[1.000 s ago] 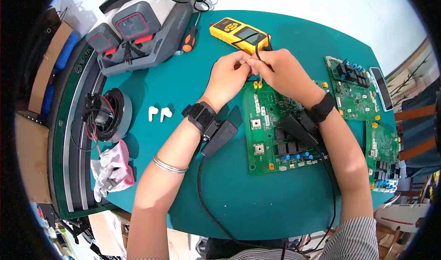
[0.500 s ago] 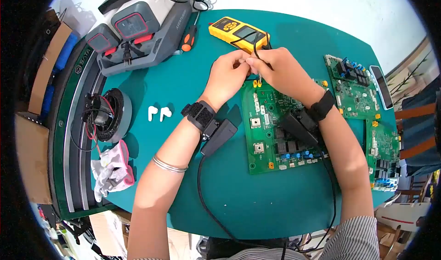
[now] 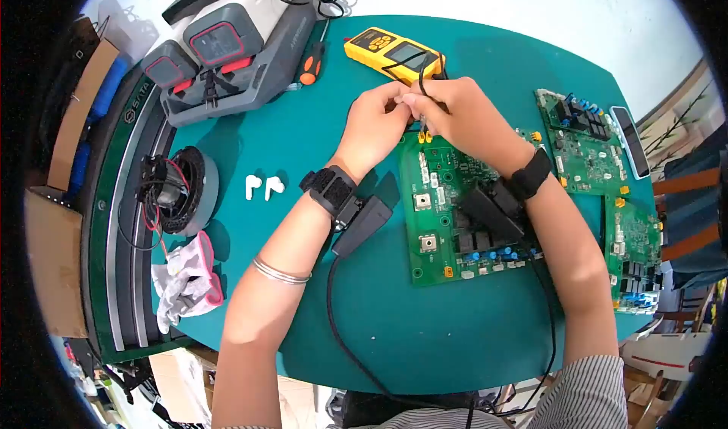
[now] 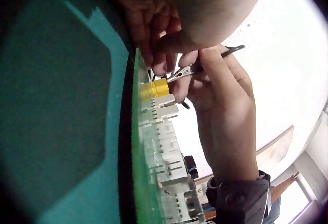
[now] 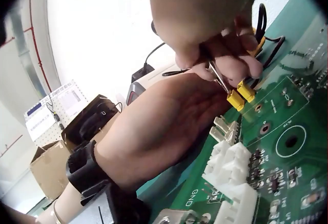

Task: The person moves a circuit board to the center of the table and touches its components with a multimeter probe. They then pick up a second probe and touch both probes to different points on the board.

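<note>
My right hand (image 3: 462, 114) pinches a small metal alligator clip (image 5: 219, 75) on a black lead, its tip right at one of two yellow connectors (image 5: 236, 101) on the top edge of a green circuit board (image 3: 447, 224). Close against those fingertips is my left hand (image 3: 375, 122), fingers bent; I cannot tell what they hold, as the hands overlap. In the left wrist view the clip's silver end (image 4: 180, 74) meets the yellow connector (image 4: 156, 87). Just beyond the hands lies a yellow handheld meter (image 3: 379, 44) with a screen, black leads running from it.
More circuit boards (image 3: 588, 164) lie at the right, beside a phone (image 3: 631, 142). Two white earbuds (image 3: 265, 186), a wheel with wires (image 3: 189, 190) and a glove (image 3: 189, 281) sit left. An orange screwdriver (image 3: 311, 69) rests near a grey-white machine (image 3: 235, 50).
The right fingertips and the clip have shifted slightly left above the yellow connectors. The left hand stays almost in place.
</note>
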Motion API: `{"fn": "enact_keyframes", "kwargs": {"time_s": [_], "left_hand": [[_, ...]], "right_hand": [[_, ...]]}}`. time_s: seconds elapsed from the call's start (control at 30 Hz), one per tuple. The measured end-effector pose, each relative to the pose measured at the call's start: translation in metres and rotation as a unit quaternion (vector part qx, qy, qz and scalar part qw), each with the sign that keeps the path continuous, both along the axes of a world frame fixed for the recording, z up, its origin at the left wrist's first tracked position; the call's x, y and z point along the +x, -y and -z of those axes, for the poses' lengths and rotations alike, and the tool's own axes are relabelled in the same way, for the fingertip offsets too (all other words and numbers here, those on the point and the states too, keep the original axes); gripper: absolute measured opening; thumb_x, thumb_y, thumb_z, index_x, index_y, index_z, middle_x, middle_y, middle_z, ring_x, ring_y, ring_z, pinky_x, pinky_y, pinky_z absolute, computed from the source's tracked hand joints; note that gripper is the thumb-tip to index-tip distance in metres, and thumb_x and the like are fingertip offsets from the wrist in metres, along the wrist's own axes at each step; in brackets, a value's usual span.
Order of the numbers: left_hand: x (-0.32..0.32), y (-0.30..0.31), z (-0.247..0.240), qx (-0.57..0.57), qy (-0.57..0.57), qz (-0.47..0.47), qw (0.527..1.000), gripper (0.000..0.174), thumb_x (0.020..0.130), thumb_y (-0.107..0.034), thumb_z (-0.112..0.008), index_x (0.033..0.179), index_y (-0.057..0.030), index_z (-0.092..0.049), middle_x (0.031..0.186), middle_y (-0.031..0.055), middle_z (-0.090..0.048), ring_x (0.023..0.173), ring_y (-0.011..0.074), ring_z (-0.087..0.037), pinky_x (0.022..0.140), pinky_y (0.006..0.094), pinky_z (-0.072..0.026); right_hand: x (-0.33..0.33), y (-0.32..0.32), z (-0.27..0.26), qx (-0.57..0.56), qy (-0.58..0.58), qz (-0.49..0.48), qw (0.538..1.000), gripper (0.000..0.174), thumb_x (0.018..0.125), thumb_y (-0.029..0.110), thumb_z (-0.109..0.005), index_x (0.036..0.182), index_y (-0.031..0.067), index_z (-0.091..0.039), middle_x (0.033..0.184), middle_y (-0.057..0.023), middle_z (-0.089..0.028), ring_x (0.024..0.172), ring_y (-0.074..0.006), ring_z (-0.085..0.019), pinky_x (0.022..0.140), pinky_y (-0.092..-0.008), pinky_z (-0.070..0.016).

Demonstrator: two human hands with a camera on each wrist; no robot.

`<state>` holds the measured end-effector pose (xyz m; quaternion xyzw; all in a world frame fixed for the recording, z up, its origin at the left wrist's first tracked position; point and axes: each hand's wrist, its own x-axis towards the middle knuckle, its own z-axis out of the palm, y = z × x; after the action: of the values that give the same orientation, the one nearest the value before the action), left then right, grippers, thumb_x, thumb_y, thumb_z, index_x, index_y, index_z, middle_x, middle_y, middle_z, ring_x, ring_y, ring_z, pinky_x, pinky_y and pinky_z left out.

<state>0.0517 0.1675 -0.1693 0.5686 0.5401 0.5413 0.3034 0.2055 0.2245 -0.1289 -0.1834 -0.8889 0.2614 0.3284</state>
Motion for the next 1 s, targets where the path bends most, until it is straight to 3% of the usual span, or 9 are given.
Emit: {"fn": "enact_keyframes", "kwargs": {"time_s": [0.33,0.5,0.73,1.0], "left_hand": [[0.000,0.001,-0.001,-0.006,-0.004,0.004,1.000,0.016,0.089,-0.013,-0.053,0.087,-0.0002,-0.063,0.074,0.0057,-0.064,0.066,0.0130,-0.057,0.062,0.0288,-0.0455],[0.001,0.003,-0.004,-0.010,-0.008,-0.005,1.000,0.015,0.089,-0.012,-0.053,0.089,-0.0002,-0.063,0.075,0.0063,-0.064,0.067,0.0133,-0.057,0.063,0.0284,-0.0460],[0.001,0.004,-0.006,-0.019,-0.007,0.005,1.000,0.015,0.088,-0.009,-0.051,0.089,0.0004,-0.062,0.077,0.0053,-0.064,0.069,0.0123,-0.057,0.065,0.0285,-0.0464],[0.003,0.007,-0.010,-0.011,-0.016,0.000,1.000,0.015,0.088,-0.008,-0.051,0.091,0.0004,-0.063,0.078,0.0068,-0.065,0.071,0.0130,-0.058,0.066,0.0286,-0.0466]], "right_hand": [[0.001,0.002,-0.004,-0.033,0.022,-0.006,0.999,0.028,0.090,0.023,-0.059,0.074,0.0000,-0.059,0.062,-0.0177,-0.057,0.058,-0.0350,-0.058,0.054,-0.0395,-0.0449],[0.001,0.003,-0.006,0.072,0.009,0.003,0.997,0.027,0.089,0.022,-0.058,0.072,0.0012,-0.058,0.062,-0.0177,-0.057,0.059,-0.0352,-0.058,0.054,-0.0420,-0.0444],[0.002,0.004,-0.006,0.002,0.015,-0.015,1.000,0.028,0.089,0.023,-0.059,0.071,0.0011,-0.057,0.061,-0.0175,-0.056,0.058,-0.0361,-0.057,0.053,-0.0414,-0.0442],[0.002,0.004,-0.008,0.072,0.012,-0.015,0.997,0.025,0.089,0.021,-0.059,0.073,0.0017,-0.057,0.062,-0.0167,-0.057,0.060,-0.0354,-0.057,0.055,-0.0414,-0.0446]]}}
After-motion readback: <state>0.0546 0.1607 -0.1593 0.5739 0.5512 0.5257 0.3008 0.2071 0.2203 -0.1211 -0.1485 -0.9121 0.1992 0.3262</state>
